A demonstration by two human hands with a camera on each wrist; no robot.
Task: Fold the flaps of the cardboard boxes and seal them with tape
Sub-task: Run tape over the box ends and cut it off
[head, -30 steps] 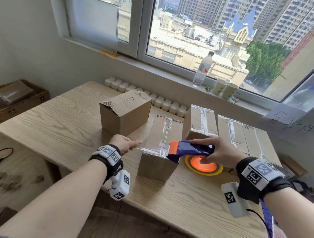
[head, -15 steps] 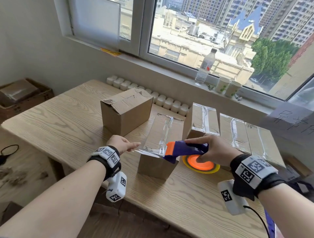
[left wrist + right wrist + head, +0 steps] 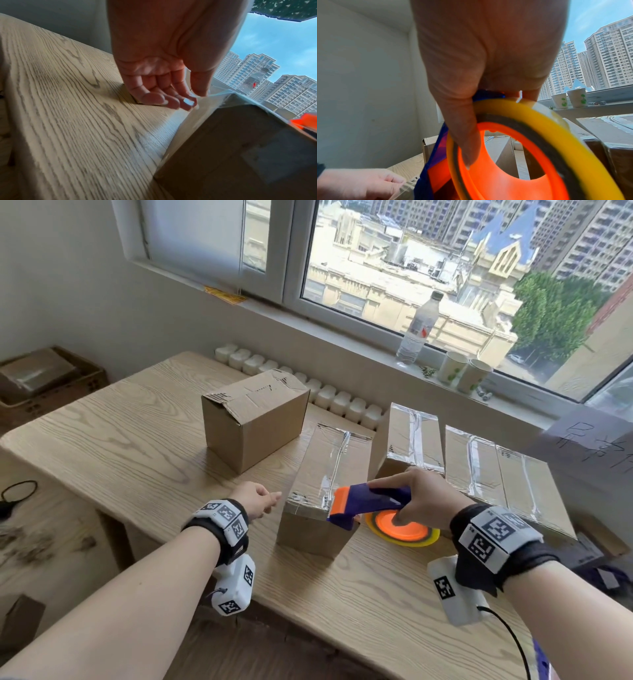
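A tall cardboard box (image 3: 318, 474) with clear tape across its top stands near the table's front edge. My left hand (image 3: 272, 497) is at its near left corner, and thumb and fingers (image 3: 187, 101) pinch the loose end of the clear tape (image 3: 214, 94). My right hand (image 3: 411, 498) grips a blue and orange tape dispenser (image 3: 363, 499) at the box's near right edge. The thumb lies in the orange and yellow roll (image 3: 513, 155). A box with folded, untaped flaps (image 3: 253, 419) stands behind to the left. Two taped boxes (image 3: 414, 440) (image 3: 496, 470) stand to the right.
The wooden table (image 3: 120, 446) has bare room left of the boxes and along the front. A row of white pots (image 3: 342, 402) lines its back edge. A water bottle (image 3: 418, 330) and paper cups (image 3: 462, 371) stand on the sill. A crate (image 3: 44, 381) sits at the far left.
The right hand with the dispenser has shifted slightly left toward the box's near edge. The left hand keeps pinching the tape end at the corner.
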